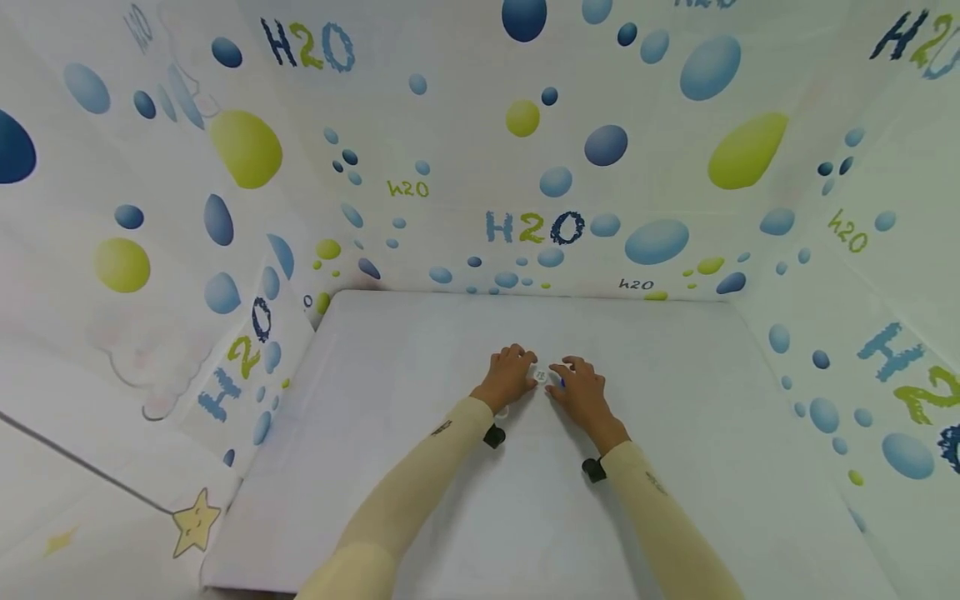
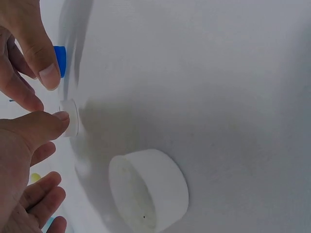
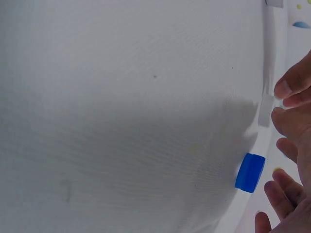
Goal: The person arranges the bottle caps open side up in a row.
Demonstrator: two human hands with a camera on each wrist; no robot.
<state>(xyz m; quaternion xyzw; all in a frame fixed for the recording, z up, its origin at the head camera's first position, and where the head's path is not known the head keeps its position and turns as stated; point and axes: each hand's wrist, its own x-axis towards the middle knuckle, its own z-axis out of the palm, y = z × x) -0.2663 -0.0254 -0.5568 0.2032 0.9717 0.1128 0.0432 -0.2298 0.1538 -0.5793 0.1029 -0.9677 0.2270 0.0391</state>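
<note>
A small flat white disc (image 1: pixel 541 377) lies on the white table (image 1: pixel 420 500) between my two hands. My left hand (image 1: pixel 510 377) is just left of it, and the thumb tip (image 2: pixel 57 118) touches the edge of the disc (image 2: pixel 71 124); the other fingers hang loosely curled. My right hand (image 1: pixel 579 390) hovers at the disc's right with relaxed fingers (image 2: pixel 41 58) holding nothing. A blue cap (image 1: pixel 561 382) sits on the table beside those fingers, shown clearly as the blue cap (image 3: pixel 250 173) in the right wrist view, with the disc (image 3: pixel 266 110) beyond it.
A larger white cap (image 2: pixel 148 189) lies on its side on the table under my left wrist. Walls (image 1: pixel 525 167) printed with blue and green bubbles enclose the table at the back and both sides.
</note>
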